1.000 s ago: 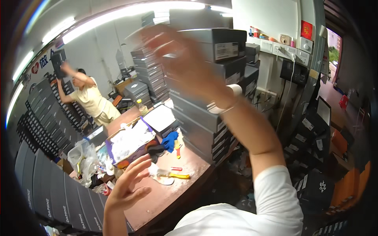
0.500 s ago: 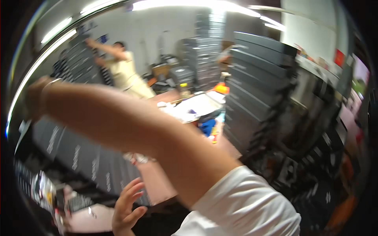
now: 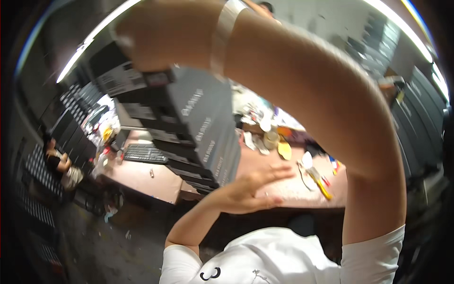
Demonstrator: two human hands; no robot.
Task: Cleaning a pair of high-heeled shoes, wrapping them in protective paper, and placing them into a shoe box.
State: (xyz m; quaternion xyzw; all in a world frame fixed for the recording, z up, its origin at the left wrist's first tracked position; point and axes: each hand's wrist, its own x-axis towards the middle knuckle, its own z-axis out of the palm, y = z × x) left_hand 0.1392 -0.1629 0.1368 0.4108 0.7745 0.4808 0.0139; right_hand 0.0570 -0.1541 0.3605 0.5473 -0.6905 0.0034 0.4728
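Note:
A tall stack of dark grey lidded boxes (image 3: 201, 125) with pale labels on their ends rises from the pink table (image 3: 255, 165). My right arm arches across the upper part of the view, and my right hand (image 3: 146, 40) is at the top of the stack, over the uppermost box (image 3: 116, 73). Motion smears its fingers, so its grip is unclear. My left hand (image 3: 243, 191) hovers at the table's front edge, just right of the stack's lower boxes. Its fingers are stretched out and hold nothing.
Right of the stack lie a yellow-handled tool (image 3: 321, 188), a jar (image 3: 271, 140) and a yellow oval piece (image 3: 284, 150). A black keyboard (image 3: 144, 153) is on the table's left part. Another person (image 3: 64, 163) sits far left. More grey boxes (image 3: 418, 113) stand at right.
My view has swung left and down, bringing the box stack to the centre. The left hand has come from the lower left to beside the stack; the right stays raised at its top.

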